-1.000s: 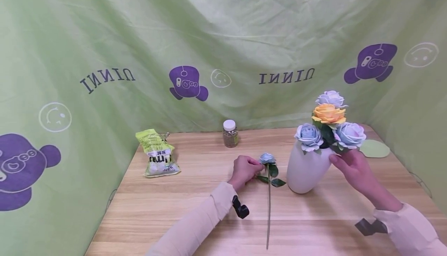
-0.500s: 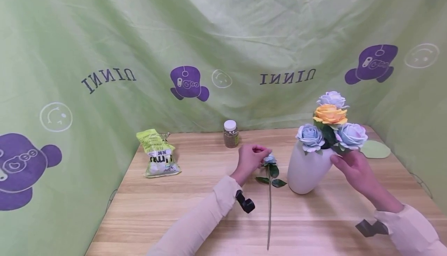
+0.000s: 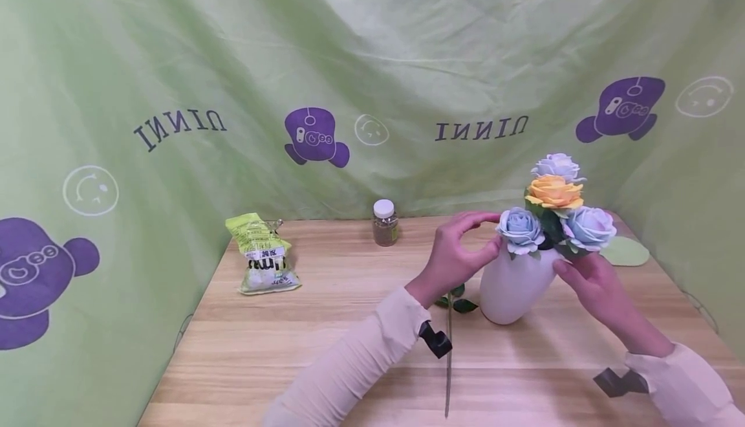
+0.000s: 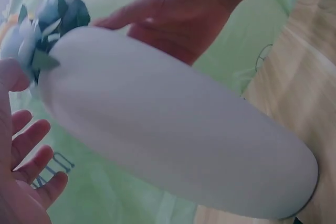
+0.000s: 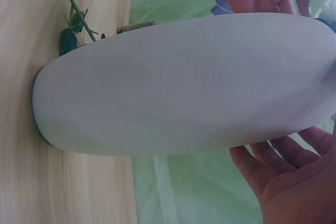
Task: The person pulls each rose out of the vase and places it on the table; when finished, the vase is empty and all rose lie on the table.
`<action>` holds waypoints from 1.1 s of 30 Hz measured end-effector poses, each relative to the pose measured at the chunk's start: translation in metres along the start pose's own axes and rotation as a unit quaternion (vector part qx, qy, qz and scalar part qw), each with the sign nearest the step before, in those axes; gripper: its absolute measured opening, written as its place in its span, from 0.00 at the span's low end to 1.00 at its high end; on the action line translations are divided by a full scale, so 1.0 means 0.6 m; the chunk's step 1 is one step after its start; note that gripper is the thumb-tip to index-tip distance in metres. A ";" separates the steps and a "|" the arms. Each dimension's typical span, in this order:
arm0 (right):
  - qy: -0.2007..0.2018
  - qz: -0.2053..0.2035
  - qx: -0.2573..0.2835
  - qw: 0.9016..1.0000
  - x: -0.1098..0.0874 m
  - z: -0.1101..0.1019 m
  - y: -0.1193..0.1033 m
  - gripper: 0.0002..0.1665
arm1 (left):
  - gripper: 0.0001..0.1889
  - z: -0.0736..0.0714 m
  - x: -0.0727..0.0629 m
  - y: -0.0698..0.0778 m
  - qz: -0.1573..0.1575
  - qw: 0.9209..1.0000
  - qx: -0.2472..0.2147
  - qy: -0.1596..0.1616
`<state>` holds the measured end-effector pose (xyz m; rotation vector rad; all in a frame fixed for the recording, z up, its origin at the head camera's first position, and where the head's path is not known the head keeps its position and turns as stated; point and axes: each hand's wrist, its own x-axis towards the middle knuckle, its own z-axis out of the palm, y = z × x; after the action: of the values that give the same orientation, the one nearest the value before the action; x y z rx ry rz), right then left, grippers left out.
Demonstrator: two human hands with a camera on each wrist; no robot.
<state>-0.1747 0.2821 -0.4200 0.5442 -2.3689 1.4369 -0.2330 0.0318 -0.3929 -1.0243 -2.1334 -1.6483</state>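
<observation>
A white vase [image 3: 512, 288] holds three pale blue roses and an orange rose [image 3: 553, 192]. My right hand [image 3: 596, 288] grips the vase near its rim, thumb in front and fingers behind; those fingers [image 5: 252, 169] show along its side in the right wrist view. My left hand [image 3: 456, 252] is at the left blue rose [image 3: 520, 229], thumb and index finger spread at its petals. The other fingers [image 4: 31, 140] of that hand hang loosely bent, apart from the vase. Another rose's stem [image 3: 448, 362] lies on the table, its bloom hidden behind my left hand.
A green and white packet [image 3: 264, 255] lies at the table's left. A small jar with a white lid [image 3: 384, 223] stands at the back. Behind the vase lies a pale green mat [image 3: 625, 250]. A green printed curtain [image 3: 372, 45] hangs around the wooden table [image 3: 233, 349].
My left hand has left the bloom of the rose on the table and moved right and up to the left blue rose in the vase. My right hand stays at the vase.
</observation>
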 end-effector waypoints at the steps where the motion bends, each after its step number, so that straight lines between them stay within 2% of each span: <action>1: 0.003 -0.004 0.003 1.000 0.000 0.001 0.001 0.38 | 0.22 0.001 0.001 0.004 0.008 1.000 0.013 -0.004; 4: 0.009 -0.015 0.009 1.000 0.001 0.001 0.005 0.38 | 0.27 0.002 0.004 0.015 0.012 0.999 0.038 -0.023; 8: 0.015 -0.019 0.011 1.000 0.002 0.000 0.006 0.38 | 0.32 0.005 0.009 0.028 -0.001 0.996 0.072 -0.045; 12: 0.012 -0.008 0.005 1.000 0.002 -0.003 0.003 0.36 | 0.32 0.011 0.018 0.036 -0.011 0.994 0.099 -0.043; 16: -0.004 0.011 -0.003 1.000 0.000 -0.004 -0.002 0.37 | 0.28 0.016 0.022 0.042 -0.026 0.993 0.107 -0.034; 20: 0.001 -0.003 0.010 1.000 -0.001 0.001 -0.002 0.38 | 0.25 0.019 0.021 0.046 -0.037 0.994 0.099 -0.014; 26: 0.020 -0.020 0.015 0.999 0.001 0.004 0.003 0.37 | 0.24 0.022 0.024 0.047 -0.026 0.996 0.076 0.031; 29: 0.018 -0.014 0.008 1.000 0.001 0.004 0.003 0.36 | 0.24 0.022 0.025 0.048 -0.036 0.998 0.035 0.048; 33: 0.015 -0.008 0.002 1.000 0.000 0.004 0.003 0.35 | 0.24 0.022 0.025 0.049 -0.067 0.996 -0.030 0.054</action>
<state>-0.1759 0.2808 -0.4226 0.5367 -2.3333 1.4345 -0.2214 0.0526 -0.3665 -0.8043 -2.1353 -1.7949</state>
